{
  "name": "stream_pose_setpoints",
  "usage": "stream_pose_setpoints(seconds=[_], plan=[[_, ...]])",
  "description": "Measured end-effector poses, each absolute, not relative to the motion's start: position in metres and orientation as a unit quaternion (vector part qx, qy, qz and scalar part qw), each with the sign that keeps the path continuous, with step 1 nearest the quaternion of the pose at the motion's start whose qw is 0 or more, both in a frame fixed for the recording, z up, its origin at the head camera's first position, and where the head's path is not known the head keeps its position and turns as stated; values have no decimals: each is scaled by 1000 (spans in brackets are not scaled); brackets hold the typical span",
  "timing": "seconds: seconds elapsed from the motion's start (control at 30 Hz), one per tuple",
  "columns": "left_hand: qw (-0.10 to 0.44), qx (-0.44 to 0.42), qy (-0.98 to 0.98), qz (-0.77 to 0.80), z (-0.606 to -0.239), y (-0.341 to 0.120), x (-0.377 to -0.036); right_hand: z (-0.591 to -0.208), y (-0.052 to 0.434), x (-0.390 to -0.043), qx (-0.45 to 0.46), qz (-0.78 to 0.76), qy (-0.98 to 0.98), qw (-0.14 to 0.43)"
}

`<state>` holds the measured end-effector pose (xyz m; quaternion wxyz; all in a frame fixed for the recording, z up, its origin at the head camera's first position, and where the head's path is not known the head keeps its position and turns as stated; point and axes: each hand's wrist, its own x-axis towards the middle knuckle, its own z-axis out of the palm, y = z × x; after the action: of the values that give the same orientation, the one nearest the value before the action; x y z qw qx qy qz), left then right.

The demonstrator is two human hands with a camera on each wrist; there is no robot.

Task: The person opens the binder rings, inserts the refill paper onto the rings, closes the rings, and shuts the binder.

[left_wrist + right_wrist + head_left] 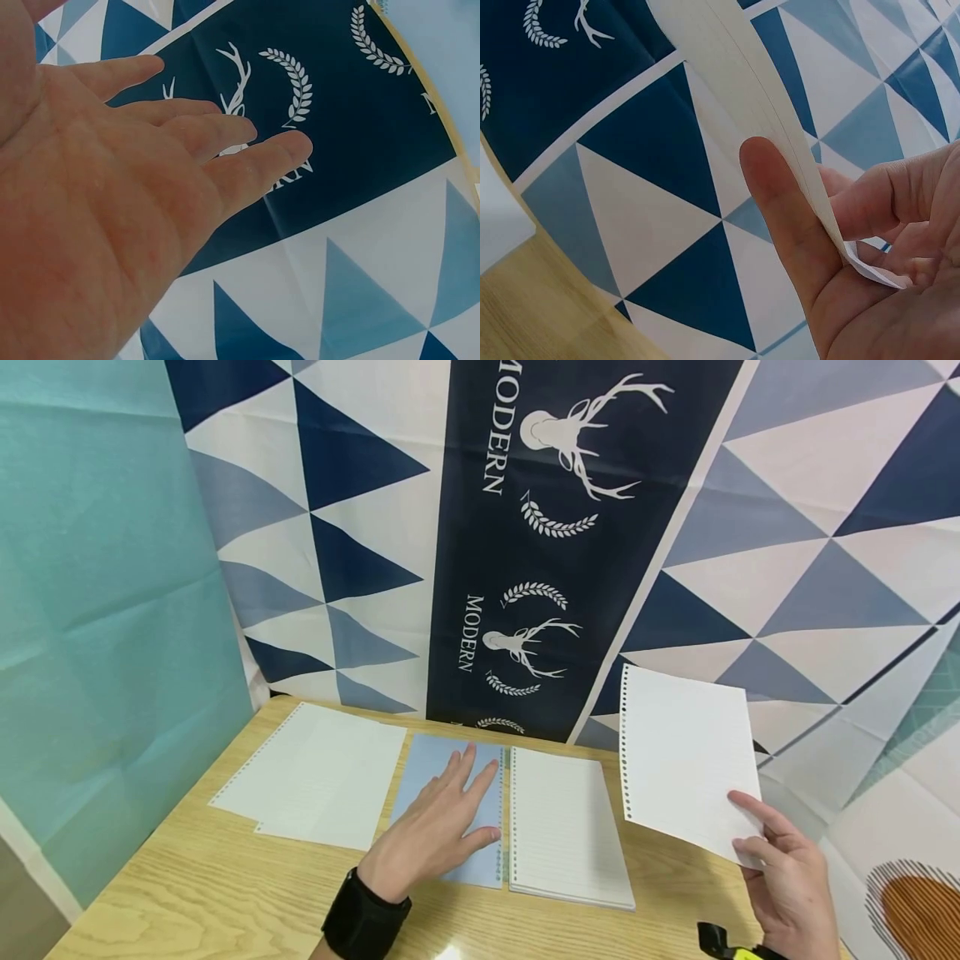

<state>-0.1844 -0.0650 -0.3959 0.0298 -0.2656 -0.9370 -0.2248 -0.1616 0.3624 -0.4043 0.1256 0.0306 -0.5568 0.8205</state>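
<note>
My right hand [780,868] pinches the lower right corner of a loose punched sheet [686,760] and holds it up above the table's right side; the right wrist view shows my thumb [791,217] pressed on the sheet's edge [750,67]. With fingers straight and spread, my left hand [438,822] lies flat on the light blue binder cover [423,764]. A stack of lined, hole-punched paper [566,827] lies just right of the cover. In the left wrist view only the open palm [97,217] and the backdrop show.
Two overlapping white sheets [315,781] lie on the wooden table [225,893] to the left. A triangle-and-deer patterned cloth [540,527] hangs behind; a teal cloth [97,593] covers the left side. The table's front edge is near my wrists.
</note>
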Motion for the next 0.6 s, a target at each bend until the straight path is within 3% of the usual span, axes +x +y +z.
stream_pose_setpoints(seconds=[0.33,0.6], plan=[[30,-266,-938,-219,-396,-64,-184,-402,361,-162,4,805,-583,111],[28,-267,-937,-222,-396,-63,-184,-404,354,-164,34,804,-586,101]])
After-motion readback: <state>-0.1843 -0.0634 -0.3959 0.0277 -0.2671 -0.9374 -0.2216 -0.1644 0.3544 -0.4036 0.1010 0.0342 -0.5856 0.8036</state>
